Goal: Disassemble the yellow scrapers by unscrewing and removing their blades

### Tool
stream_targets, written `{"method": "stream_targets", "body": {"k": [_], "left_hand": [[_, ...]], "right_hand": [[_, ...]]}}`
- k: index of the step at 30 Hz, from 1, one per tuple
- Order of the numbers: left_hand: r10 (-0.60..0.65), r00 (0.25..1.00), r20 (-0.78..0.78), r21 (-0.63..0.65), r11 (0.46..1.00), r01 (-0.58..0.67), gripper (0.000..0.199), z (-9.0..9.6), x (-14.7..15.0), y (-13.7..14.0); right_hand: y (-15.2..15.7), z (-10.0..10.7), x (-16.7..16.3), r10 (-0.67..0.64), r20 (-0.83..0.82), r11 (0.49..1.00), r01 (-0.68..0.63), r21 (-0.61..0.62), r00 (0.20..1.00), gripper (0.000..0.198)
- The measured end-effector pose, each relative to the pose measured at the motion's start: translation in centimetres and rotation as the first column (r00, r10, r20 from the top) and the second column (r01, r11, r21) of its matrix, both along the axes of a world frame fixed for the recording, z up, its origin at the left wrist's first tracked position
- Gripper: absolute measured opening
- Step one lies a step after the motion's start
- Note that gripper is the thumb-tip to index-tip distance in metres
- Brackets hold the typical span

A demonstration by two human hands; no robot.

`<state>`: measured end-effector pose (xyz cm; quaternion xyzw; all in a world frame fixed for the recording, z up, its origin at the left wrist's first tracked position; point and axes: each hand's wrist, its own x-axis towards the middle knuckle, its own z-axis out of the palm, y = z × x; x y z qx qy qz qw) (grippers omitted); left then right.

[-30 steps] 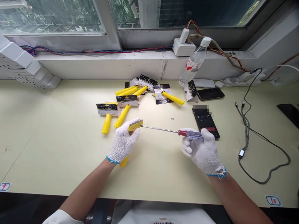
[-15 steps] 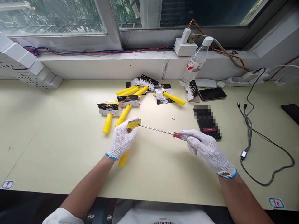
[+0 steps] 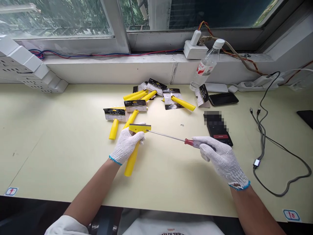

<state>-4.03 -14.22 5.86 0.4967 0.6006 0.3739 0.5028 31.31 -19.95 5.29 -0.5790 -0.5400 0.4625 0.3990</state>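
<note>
White knit gloves with blue cuffs cover both hands. My left hand (image 3: 128, 142) is closed round the neck of a yellow scraper (image 3: 132, 161), its handle pointing down toward me and its bladed head facing up. My right hand (image 3: 215, 151) grips the clear and red handle of a screwdriver (image 3: 168, 135). The screwdriver's tip meets the right part of the scraper head; whether it sits in a screw I cannot tell. Several more yellow scrapers (image 3: 183, 103) with black-and-white cards (image 3: 135, 105) lie beyond my left hand. Small metal pieces, likely screws (image 3: 182, 124), rest on the table.
A water bottle (image 3: 204, 67) stands by the sill, with a phone (image 3: 223, 98) beside it. Another dark phone (image 3: 220, 130) lies beyond my right hand. A grey charging cable (image 3: 262, 130) loops across the right of the table (image 3: 61, 156). White boxes (image 3: 29, 67) are stacked at the far left.
My left hand has turned the scraper so that its head now shows broadside and more of its handle is visible. The screwdriver and my right hand have shifted slightly right.
</note>
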Motion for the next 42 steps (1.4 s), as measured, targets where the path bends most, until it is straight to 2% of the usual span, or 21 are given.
{"method": "stream_targets", "body": {"k": [6, 12, 15, 18, 20, 23, 27, 30, 33, 36, 38, 40, 42], "left_hand": [[-0.017, 1.000, 0.023, -0.006, 1.000, 0.017, 0.020, -0.1, -0.2, 0.0], [-0.038, 0.985, -0.171, 0.067, 0.997, 0.050, 0.011, -0.4, 0.2, -0.3], [-0.026, 0.973, -0.231, 0.110, 0.993, 0.052, 0.027, -0.8, 0.6, -0.5], [-0.015, 0.962, -0.274, 0.144, 0.988, 0.057, 0.042, -1.1, 1.2, -0.8], [-0.020, 0.957, -0.289, 0.162, 0.984, 0.069, 0.047, -1.1, 1.5, -1.0], [-0.056, 0.963, -0.265, 0.152, 0.983, 0.099, 0.051, -1.2, 2.1, -1.3], [-0.131, 0.969, -0.209, 0.094, 0.984, 0.153, 0.033, -1.7, 2.8, -1.7], [-0.171, 0.974, -0.149, 0.063, 0.981, 0.182, 0.021, -2.3, 3.4, -1.8], [-0.233, 0.970, -0.070, 0.010, 0.972, 0.235, 0.017, -2.7, 3.7, -1.9], [-0.259, 0.966, -0.019, -0.002, 0.966, 0.259, 0.018, -2.8, 3.8, -1.8], [-0.260, 0.965, -0.044, 0.029, 0.965, 0.261, 0.020, -2.9, 3.7, -1.8], [-0.259, 0.954, -0.150, 0.054, 0.962, 0.269, 0.016, -3.0, 3.6, -1.9], [-0.245, 0.925, -0.290, 0.081, 0.957, 0.279, 0.014, -3.0, 3.6, -1.9]], "right_hand": [[0.1, 0.2, 0.1, 0.013, 0.040, 1.000, -0.014, 0.002, 0.999, 0.031], [0.0, 0.7, 0.4, 0.023, 0.151, 0.991, -0.042, 0.124, 0.988, 0.026], [-0.1, 1.1, 0.6, 0.064, 0.210, 0.970, -0.110, 0.218, 0.976, 0.027], [-0.1, 1.4, 0.8, 0.081, 0.232, 0.956, -0.141, 0.256, 0.969, 0.029], [-0.1, 1.5, 1.0, 0.073, 0.232, 0.963, -0.129, 0.236, 0.970, 0.029], [0.0, 1.2, 1.4, 0.034, 0.237, 0.990, -0.065, 0.126, 0.971, 0.029], [0.4, 0.5, 1.4, -0.134, 0.113, 0.991, 0.134, 0.006, 0.985, 0.034], [0.8, 0.1, 1.4, -0.228, 0.001, 0.974, 0.228, -0.002, 0.974, 0.038], [1.0, -0.3, 2.0, -0.197, 0.006, 0.980, 0.197, 0.025, 0.980, 0.042], [1.1, -1.0, 3.3, -0.114, 0.133, 0.991, 0.103, 0.083, 0.985, 0.043], [1.1, -1.5, 4.3, -0.051, 0.333, 0.982, -0.013, 0.189, 0.942, 0.040], [1.3, -1.9, 5.2, -0.047, 0.516, 0.946, -0.128, 0.298, 0.855, 0.032], [1.5, -2.2, 5.6, -0.085, 0.609, 0.907, -0.191, 0.374, 0.789, 0.023]]}}
